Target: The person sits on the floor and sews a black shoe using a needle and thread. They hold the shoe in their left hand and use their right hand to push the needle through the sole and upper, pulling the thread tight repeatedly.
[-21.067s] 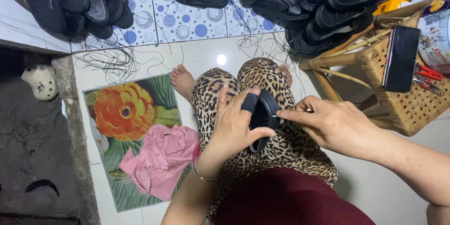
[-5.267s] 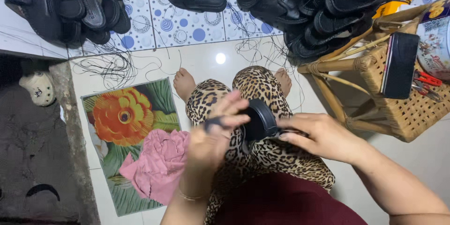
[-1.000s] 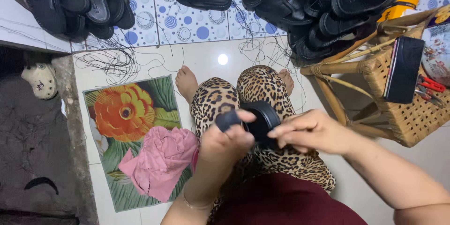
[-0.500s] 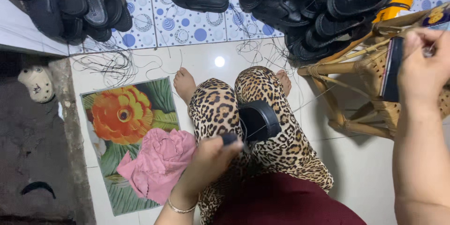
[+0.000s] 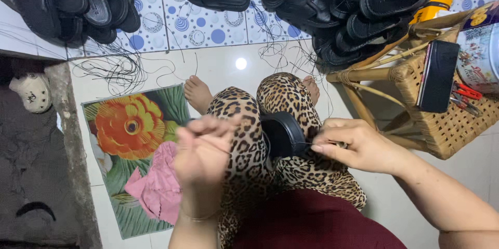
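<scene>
We look down at our lap, where a black sandal [image 5: 283, 135] stands on edge between our 2 knees, on the leopard trousers [image 5: 244, 140]. Our right hand [image 5: 358, 145] is at the right side of the sandal, touching it; thumb and forefinger are pinched together on something thin, perhaps a needle, but it is too small to tell. Our left hand [image 5: 202, 150] is raised in front of the left knee, apart from the sandal, with the fingers curled and closed; the hand is blurred. A thin dark thread [image 5: 244, 151] seems to run from this hand toward the sandal, so we think the hand pinches the thread, but we cannot be sure.

On the floor to the left lies a mat [image 5: 130, 140] with an orange flower, and a pink cloth [image 5: 156, 186] lies on it, just beside our left leg. Loose black threads [image 5: 114, 67] are spread on the white tiles [image 5: 218, 67] above the mat. Many more black sandals [image 5: 358, 10] are piled along the dotted wall tiles at the top. On the right stands a wicker stool [image 5: 447, 124], with a black phone [image 5: 438, 75] and red pliers [image 5: 465, 93] on it.
</scene>
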